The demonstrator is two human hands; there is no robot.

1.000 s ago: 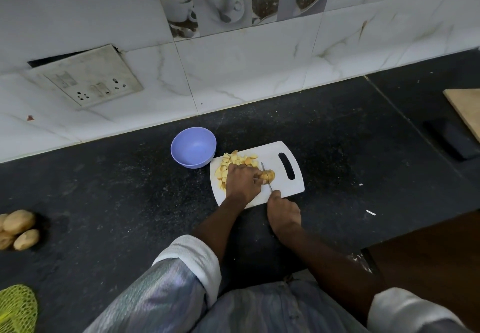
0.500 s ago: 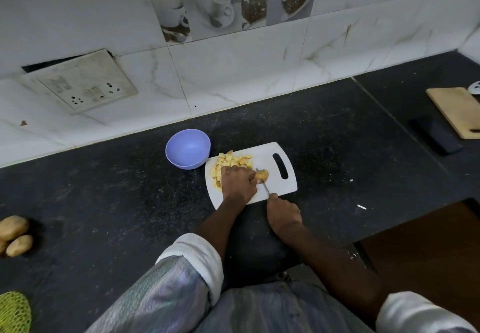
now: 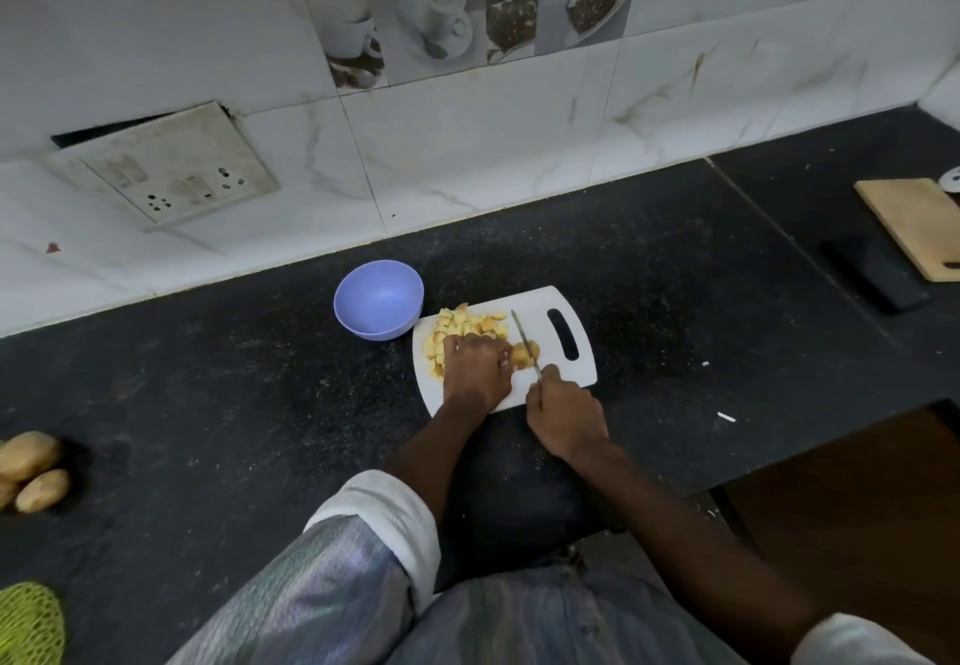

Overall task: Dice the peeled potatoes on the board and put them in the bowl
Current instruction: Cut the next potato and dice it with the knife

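A white cutting board [image 3: 563, 378] lies on the dark counter. A pile of diced potato [image 3: 467, 328] covers its left part. My left hand [image 3: 475, 371] holds a peeled potato piece [image 3: 521, 356] down with curled fingers. My right hand [image 3: 566, 414] grips a knife [image 3: 524, 339] whose blade lies across that piece, tip pointing away from me. An empty lilac bowl [image 3: 379, 299] stands just left of the board, touching its corner.
Unpeeled potatoes [image 3: 32, 469] lie at the far left above a green net bag [image 3: 28, 623]. A wooden board [image 3: 917, 225] and a black phone [image 3: 872, 272] sit at the right. The tiled wall carries a switch panel [image 3: 166, 171].
The knife blade has risen and now reaches farther over the potato piece. My left hand stays on the potato. The camera has swung a little to the right.
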